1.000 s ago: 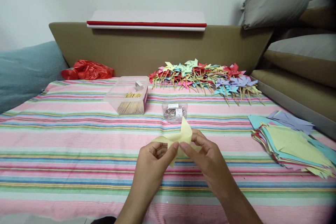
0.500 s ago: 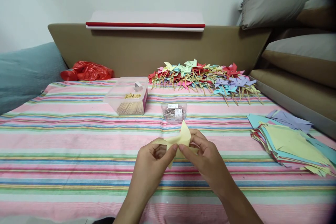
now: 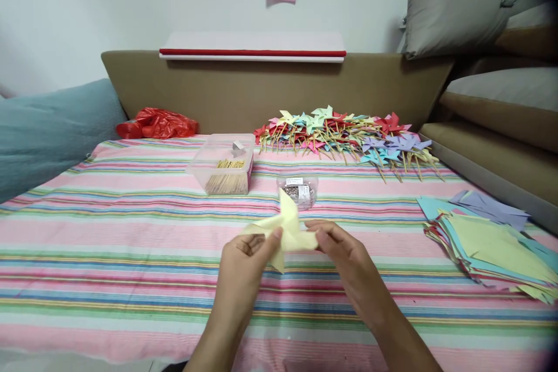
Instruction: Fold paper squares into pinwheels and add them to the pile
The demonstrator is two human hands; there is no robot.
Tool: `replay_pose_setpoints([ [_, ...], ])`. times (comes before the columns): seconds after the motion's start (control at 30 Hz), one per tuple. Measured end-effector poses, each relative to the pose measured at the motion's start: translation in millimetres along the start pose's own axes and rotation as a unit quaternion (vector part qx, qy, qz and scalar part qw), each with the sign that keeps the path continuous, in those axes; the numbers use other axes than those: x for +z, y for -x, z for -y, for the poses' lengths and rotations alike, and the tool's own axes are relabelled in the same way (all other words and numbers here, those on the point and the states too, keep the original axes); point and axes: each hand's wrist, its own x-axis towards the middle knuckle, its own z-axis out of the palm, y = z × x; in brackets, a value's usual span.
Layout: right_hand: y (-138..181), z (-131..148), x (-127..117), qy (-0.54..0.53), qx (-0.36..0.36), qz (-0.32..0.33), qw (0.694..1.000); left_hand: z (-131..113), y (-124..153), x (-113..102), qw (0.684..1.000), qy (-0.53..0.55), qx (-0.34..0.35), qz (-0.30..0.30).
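A pale yellow paper pinwheel [image 3: 290, 231] with folded blades is held up over the striped cloth, and no stick shows on it. My left hand [image 3: 246, 258] is closed on it, thumb pressed near its centre. At the tip of its right blade, my right hand [image 3: 342, 250] pinches the paper between thumb and fingers. Just beyond the pinwheel stands a small clear tub [image 3: 305, 192] of dark, shiny little pieces, partly hidden by the upper blade.
A clear plastic box [image 3: 203, 165] holds many thin wooden sticks. Finished pinwheels [image 3: 344, 133] on sticks lie heaped at the back. Coloured paper sheets [image 3: 497, 244] are stacked at the right. A red plastic bag [image 3: 168, 124] lies back left on the striped cloth [image 3: 108, 267].
My right thumb has moved from the pinwheel's centre out to its right blade. The pinwheel looks more spread out, and the whole view has shifted slightly.
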Motion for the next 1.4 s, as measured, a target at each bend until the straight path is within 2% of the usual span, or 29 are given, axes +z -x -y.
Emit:
replay_pose_setpoints([
  [0.07,1,-3,-7,-0.008,0.005,-0.036,0.999,-12,-8,-9,0.992,0.11,0.019,-0.051],
  [0.13,3,-7,-15,0.011,-0.006,-0.068,0.998,-25,-16,-19,0.971,0.21,0.041,-0.103],
  [0.23,1,-8,-25,0.138,-0.055,-0.083,0.985,-37,-20,-29,0.941,0.303,0.034,-0.148],
  [0.37,-26,9,-26,0.365,-0.176,-0.053,0.913,-37,-12,-33,0.935,0.323,0.001,-0.144],
  [0.47,-67,29,-15,0.443,-0.185,-0.019,0.877,-36,-5,-34,0.936,0.326,-0.007,-0.133],
  [0.57,-115,40,0,0.534,-0.153,0.042,0.831,-37,-1,-35,0.934,0.333,-0.005,-0.13],
  [0.7,-163,36,17,0.634,-0.066,0.117,0.762,-37,0,-35,0.93,0.342,-0.015,-0.131],
  [0.87,-185,19,29,0.706,0.026,0.182,0.684,-35,2,-37,0.928,0.354,-0.033,-0.112],
  [0.97,-190,16,31,0.732,0.058,0.199,0.648,-32,3,-40,0.928,0.357,-0.034,-0.103],
  [1.13,-193,17,37,0.76,0.072,0.193,0.617,-28,3,-44,0.93,0.354,-0.027,-0.098],
  [1.4,-196,7,50,0.786,0.057,0.168,0.592,-26,3,-39,0.934,0.344,-0.024,-0.088],
])
